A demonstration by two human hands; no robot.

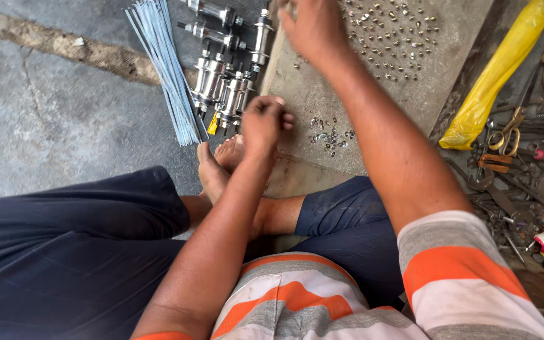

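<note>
Striped shirt, bottom centre. Left hand clenched, contents hidden, beside small nuts on the slab. Right hand, top centre, fingers down among scattered nuts; grip unclear. Hubs, spokes within reach.

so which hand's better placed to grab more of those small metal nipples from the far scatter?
Right, probably. The right hand is already at the far scatter of nipples on the slab; the left hand is fisted near the smaller pile.
</note>
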